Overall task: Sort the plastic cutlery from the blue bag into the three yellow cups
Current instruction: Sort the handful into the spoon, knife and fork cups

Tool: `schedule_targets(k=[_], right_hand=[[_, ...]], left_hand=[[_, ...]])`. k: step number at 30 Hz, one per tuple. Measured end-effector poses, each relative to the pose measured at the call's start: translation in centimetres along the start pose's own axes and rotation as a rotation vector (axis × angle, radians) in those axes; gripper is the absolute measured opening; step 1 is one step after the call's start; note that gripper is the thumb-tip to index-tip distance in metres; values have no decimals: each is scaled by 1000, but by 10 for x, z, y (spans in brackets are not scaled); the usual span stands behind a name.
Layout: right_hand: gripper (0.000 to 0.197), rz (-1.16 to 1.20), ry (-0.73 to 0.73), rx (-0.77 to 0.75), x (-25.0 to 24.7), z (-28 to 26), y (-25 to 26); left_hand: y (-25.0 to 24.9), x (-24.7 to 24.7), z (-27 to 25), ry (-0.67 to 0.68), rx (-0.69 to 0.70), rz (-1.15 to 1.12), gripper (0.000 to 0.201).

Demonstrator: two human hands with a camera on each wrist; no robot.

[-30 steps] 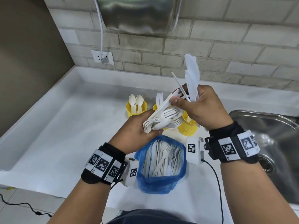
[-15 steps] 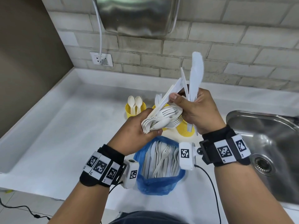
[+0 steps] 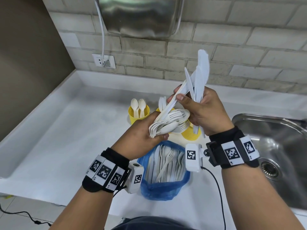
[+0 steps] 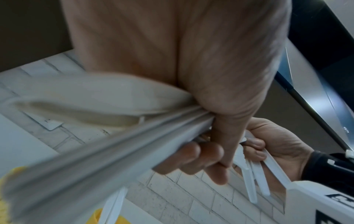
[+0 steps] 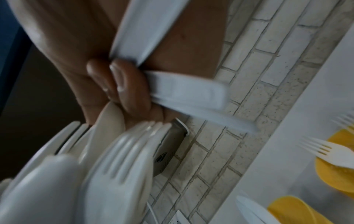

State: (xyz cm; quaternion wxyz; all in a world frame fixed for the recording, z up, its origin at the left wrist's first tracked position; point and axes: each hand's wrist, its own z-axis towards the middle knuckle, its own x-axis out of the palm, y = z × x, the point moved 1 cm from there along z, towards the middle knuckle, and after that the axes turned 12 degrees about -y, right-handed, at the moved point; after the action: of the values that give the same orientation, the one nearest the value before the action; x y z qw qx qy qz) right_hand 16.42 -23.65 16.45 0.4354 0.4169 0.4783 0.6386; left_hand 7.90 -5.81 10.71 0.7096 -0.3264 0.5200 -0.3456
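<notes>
**Cutlery held over cups**

A mixed bundle of forks and spoons (image 3: 167, 123) is gripped by the left hand (image 3: 142, 138). Knives (image 3: 200, 78) are clasped upright in the right hand (image 3: 204, 112), one handle pinched. More cutlery is left in the blue bag (image 3: 163, 190), near the yellow cups (image 3: 138, 114).

Knives (image 3: 200, 75) higher in right hand (image 3: 204, 112).

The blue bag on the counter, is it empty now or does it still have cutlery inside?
Not empty. The blue bag stands open, with white forks and other cutlery visible inside it.
</notes>
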Motion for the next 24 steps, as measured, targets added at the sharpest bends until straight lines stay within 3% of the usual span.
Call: schedule_targets(k=[5, 14, 17, 20, 24], right_hand=[[11, 142, -175, -7, -5, 8, -12], [21, 843, -496, 290, -26, 24, -29], [27, 1022, -629, 280, -30, 26, -28], [23, 1041, -670, 243, -36, 28, -26], [19, 839, -712, 119, -34, 25, -6]], left_hand=[[0, -1, 2, -7, -5, 41, 56], [-4, -1, 1, -32, 26, 205, 55], [-6, 0, 2, -66, 69, 336, 57], [-8, 0, 2, -102, 105, 439, 57], [-9, -1, 3, -144, 127, 493, 58]])
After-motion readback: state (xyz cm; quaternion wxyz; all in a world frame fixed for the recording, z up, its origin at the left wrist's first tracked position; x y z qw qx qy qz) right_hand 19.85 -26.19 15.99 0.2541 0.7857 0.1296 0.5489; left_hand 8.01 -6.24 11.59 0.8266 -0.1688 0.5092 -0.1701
